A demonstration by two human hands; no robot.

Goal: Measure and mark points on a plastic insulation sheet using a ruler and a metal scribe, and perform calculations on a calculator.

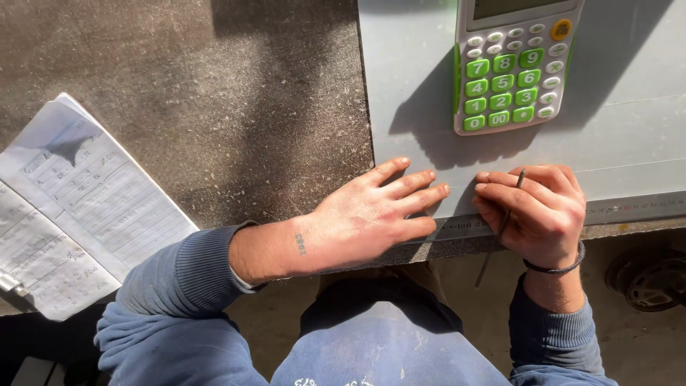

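Your left hand lies flat, open, pinning ruler on grey sheet; right hand grips pencil. Keep ruler steady w/ firm pressure, pencil tight vs. edge.

Blue ribbed-cuff sweatshirt, small L-wrist tattoo, dark band on R wrist.

The counter looks rough, dusty and matt, like worn dark board. On it lies a smooth pale grey sheet with a faint sheen. The calculator is glossy plastic, white with green keys. The ruler seems dull metal. Lined paper lies matt and creased. The sleeves are soft blue knit cloth.
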